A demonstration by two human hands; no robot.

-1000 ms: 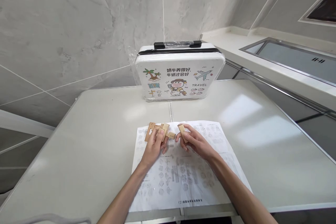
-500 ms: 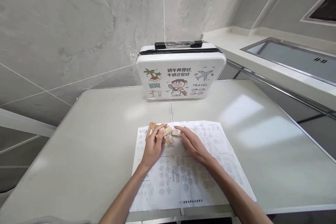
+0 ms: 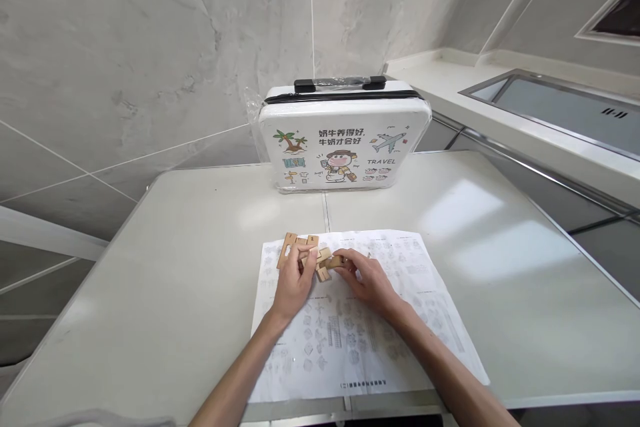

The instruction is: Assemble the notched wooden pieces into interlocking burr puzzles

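Note:
Over the far part of a printed instruction sheet [image 3: 360,347], my left hand [image 3: 295,280] is closed on a cluster of interlocking wooden puzzle pieces [image 3: 323,255]. One notched piece of that cluster [image 3: 324,274] points down toward me. My right hand [image 3: 367,277] pinches a single wooden puzzle piece [image 3: 337,261] right beside the cluster; whether the two touch is hard to make out. Behind my left fingers lie flat wooden pieces with numbers, one marked 2 [image 3: 313,239] and a notched one [image 3: 287,247] at the left.
A white travel case [image 3: 345,140] with cartoon prints, partly wrapped in clear plastic, stands at the back of the pale table [image 3: 190,267]. To the right runs a counter [image 3: 450,73] with an inset glass-like panel [image 3: 555,103]. A grey wall rises behind.
My right hand has picked a wooden piece up off the sheet and brought it left against or near the cluster. My left hand has shifted slightly, uncovering the piece marked 2.

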